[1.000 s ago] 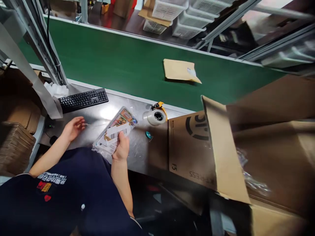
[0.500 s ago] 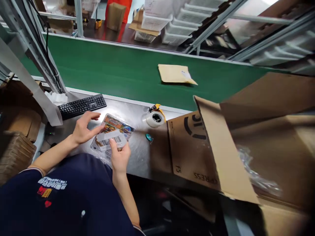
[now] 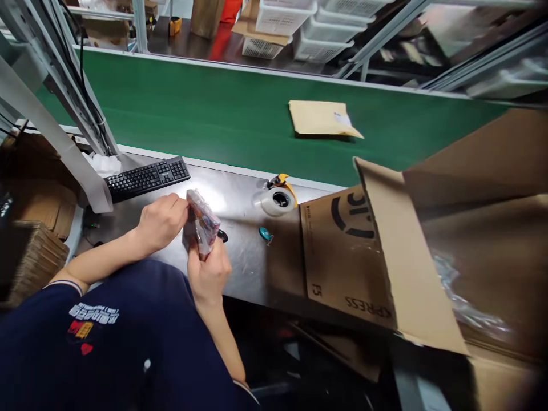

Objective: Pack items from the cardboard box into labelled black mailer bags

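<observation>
A colourful, flat package in clear plastic wrap (image 3: 204, 220) is tipped up on edge above the metal table. My left hand (image 3: 163, 224) is closed at its upper left edge, fingers curled over. Around its lower end, my right hand (image 3: 210, 271) grips with the thumb on the near side. A small black object (image 3: 222, 235) shows just past the package, partly hidden by it. To the right on the table lie a teal oval item (image 3: 265, 234) and a clear tape roll on a yellow-and-black dispenser (image 3: 278, 201).
A black keyboard (image 3: 148, 178) lies at the table's back left. An open cardboard box (image 3: 342, 257) stands at right, with clear plastic inside. Behind the table runs a green conveyor belt (image 3: 192, 103) bearing a padded envelope (image 3: 321, 118). A metal post (image 3: 72, 80) rises at left.
The package has gone from lying flat, barcode label up, to tilted on edge. My left hand has closed on it from an open pose. The view has shifted slightly left.
</observation>
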A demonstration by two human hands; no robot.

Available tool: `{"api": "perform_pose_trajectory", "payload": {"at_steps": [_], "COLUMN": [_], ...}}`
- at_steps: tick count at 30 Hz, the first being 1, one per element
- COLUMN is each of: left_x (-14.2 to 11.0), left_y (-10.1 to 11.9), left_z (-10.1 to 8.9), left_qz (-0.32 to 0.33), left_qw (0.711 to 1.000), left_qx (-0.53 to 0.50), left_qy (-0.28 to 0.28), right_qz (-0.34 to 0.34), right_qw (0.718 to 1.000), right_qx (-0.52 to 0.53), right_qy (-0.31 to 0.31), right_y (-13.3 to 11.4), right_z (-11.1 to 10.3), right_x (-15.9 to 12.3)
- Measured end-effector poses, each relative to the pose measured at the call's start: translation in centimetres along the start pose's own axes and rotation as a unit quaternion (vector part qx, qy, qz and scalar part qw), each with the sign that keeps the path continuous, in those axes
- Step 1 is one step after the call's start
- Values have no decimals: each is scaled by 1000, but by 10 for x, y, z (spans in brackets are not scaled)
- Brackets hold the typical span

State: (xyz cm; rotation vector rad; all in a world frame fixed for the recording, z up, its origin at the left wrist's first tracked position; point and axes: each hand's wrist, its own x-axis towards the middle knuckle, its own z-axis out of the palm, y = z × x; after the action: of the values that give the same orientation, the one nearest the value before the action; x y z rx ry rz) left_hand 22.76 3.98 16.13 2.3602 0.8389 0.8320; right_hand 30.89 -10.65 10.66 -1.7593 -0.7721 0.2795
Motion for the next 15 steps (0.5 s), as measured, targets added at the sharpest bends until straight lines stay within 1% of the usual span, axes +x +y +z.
{"api": "perform_pose_trajectory", "payload": {"at_steps": [4, 7, 10, 13, 15], "left_x": [7, 8, 3, -3, -3], "left_y": [-7, -13, -14, -9, -3], "left_z": [-2, -7, -14, -19, -19], "left_qz": [12, 51, 80, 108, 115], "left_qw": [1000, 998, 995, 991, 984], "left_qx": [-11, 29, 54, 84, 131], "left_qy": [-23, 2, 28, 9, -22], "right_qz": [23, 70, 138, 182, 176], "right_qw": [1000, 996, 981, 961, 961], "right_qx": [12, 56, 134, 206, 211], "right_qy": [8, 17, -6, -33, -30], "right_y": [-1, -1, -3, -5, -6], "right_z": [-2, -4, -4, -3, -2], "right_x": [-3, -3, 1, 5, 6]}}
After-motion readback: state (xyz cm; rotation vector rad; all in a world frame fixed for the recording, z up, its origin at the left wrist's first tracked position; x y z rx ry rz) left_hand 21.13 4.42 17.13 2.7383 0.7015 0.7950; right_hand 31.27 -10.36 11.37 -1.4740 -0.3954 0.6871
